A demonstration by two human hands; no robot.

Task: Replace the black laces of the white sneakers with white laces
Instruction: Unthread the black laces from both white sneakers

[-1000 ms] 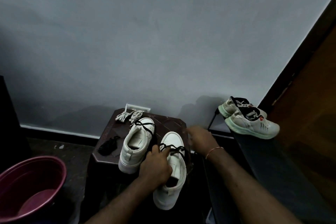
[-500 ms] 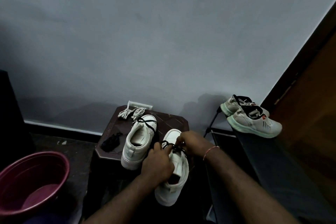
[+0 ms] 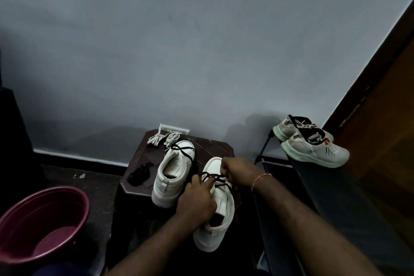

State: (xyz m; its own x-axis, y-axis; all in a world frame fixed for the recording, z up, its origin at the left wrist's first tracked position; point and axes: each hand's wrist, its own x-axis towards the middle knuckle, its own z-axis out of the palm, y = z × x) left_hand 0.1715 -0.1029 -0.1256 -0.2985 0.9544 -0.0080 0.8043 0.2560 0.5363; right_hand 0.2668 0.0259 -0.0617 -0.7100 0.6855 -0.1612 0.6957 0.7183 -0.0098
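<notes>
The nearer white sneaker (image 3: 220,219) is gripped across its middle by the left hand (image 3: 198,203), whose fingers are curled round it. Its black lace (image 3: 212,178) is pinched near the toe by the right hand (image 3: 238,169). The white laces (image 3: 163,139) are bundled at the bench's (image 3: 215,148) far edge, well apart from both hands.

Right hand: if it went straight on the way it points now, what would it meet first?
Probably the far sneaker, past the near sneaker whose black lace the right hand pinches. Depth is unclear; it may pass above.
</notes>
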